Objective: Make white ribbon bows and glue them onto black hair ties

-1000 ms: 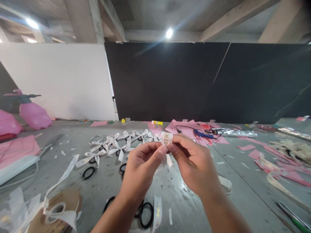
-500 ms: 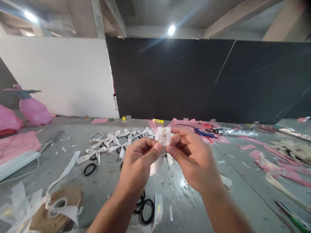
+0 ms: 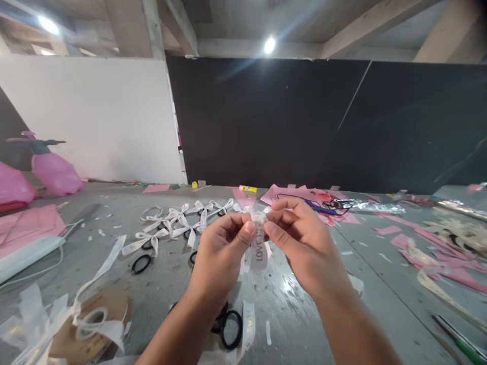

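A white printed ribbon (image 3: 259, 251) is pinched between my left hand (image 3: 222, 248) and my right hand (image 3: 300, 246), above the middle of the table. Its gathered top sits between the fingertips, and a tail lettered "LOVE" hangs down. Both hands are closed on it, thumbs against forefingers. Behind my left hand lie several white ribbon bows (image 3: 186, 223), some with black rings. One black ring (image 3: 141, 264) lies apart at their near side. Below my hands are more black rings (image 3: 231, 329) beside a loose lettered ribbon piece (image 3: 248, 322).
A cardboard ribbon spool (image 3: 110, 306) with loose white ribbon lies at the near left. Pink sheets (image 3: 26, 228) and pink spray bottles (image 3: 55, 172) stand further left. Pink scraps (image 3: 437, 263) and a green-handled tool (image 3: 466, 347) are at right. A black panel (image 3: 285, 126) rises behind the table.
The ribbon's lettered upper loop has folded down between my fingers, and a lettered tail now hangs below them. My hands stay in nearly the same place.
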### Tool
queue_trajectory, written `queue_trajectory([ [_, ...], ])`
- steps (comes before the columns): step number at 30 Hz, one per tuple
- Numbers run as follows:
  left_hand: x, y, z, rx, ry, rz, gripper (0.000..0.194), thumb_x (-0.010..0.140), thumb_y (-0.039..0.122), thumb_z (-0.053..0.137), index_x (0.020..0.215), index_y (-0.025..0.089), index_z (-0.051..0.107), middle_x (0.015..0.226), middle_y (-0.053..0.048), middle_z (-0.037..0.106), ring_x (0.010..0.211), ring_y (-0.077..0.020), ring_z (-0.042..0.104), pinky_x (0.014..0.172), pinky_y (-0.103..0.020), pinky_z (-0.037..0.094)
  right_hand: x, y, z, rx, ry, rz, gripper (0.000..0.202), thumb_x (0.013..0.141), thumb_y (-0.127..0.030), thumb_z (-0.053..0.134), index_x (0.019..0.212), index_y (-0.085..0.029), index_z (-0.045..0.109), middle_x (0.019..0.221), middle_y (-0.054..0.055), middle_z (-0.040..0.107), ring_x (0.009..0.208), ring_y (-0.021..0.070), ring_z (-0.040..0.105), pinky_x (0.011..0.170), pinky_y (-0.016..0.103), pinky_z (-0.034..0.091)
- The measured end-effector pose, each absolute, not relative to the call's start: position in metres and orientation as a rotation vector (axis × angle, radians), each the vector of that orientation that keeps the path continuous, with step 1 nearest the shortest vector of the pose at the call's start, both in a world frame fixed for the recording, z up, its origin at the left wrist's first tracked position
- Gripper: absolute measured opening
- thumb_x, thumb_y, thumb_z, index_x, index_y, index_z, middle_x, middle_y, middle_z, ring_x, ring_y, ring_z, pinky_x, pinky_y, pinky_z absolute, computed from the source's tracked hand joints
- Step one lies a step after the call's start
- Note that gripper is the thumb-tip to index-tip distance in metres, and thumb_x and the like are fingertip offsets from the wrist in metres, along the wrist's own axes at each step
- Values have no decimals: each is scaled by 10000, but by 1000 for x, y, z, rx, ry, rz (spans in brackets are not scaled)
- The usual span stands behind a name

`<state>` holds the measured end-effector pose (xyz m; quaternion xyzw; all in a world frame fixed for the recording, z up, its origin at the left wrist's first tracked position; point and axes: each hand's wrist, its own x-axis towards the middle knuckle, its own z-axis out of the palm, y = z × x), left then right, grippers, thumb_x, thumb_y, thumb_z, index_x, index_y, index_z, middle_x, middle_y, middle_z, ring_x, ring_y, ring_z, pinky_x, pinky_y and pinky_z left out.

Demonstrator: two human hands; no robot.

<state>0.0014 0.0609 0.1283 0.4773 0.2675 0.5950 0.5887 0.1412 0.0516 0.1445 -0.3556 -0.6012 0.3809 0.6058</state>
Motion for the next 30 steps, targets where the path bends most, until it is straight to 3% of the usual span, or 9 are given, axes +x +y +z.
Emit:
queue_trajectory([
  [6,1,60,130,1139,670,1424,142,859,300,686,873,159,673,760,-4,618,720,-94,557,674,-196,429,139,49,149,-847,-1386,959,176,890,-259,636,1045,-238,556,774,-34,621,671,102,547,568,228,430],
  [13,-8,61,138,1484,980,1311,221,904,329,576,762,159,573,665,14,513,621,-105,431,576,-228,356,137,49,147,-931,-1395,837,204,837,-183,674,968,-235,527,733,-46,605,661,114,544,581,251,421],
  [19,-10,59,135,1355,838,1197,313,934,410,522,728,175,493,609,45,419,534,-85,336,512,-225,277,132,53,137,-717,-1258,1094,281,832,-175,694,838,-243,421,767,-60,564,677,96,501,598,232,402],
  [25,-10,56,136,1193,643,1172,300,910,398,593,734,159,547,673,10,502,613,-97,440,603,-233,366,132,55,135,-555,-1153,1280,357,798,-162,742,816,-248,396,737,-70,586,651,97,505,590,229,401],
  [30,-10,55,142,1198,639,1224,287,933,356,571,725,159,560,717,-1,523,697,-103,468,694,-234,394,132,52,141,-595,-1134,1138,271,816,-158,721,823,-245,464,744,-67,578,679,101,548,615,235,443],
])
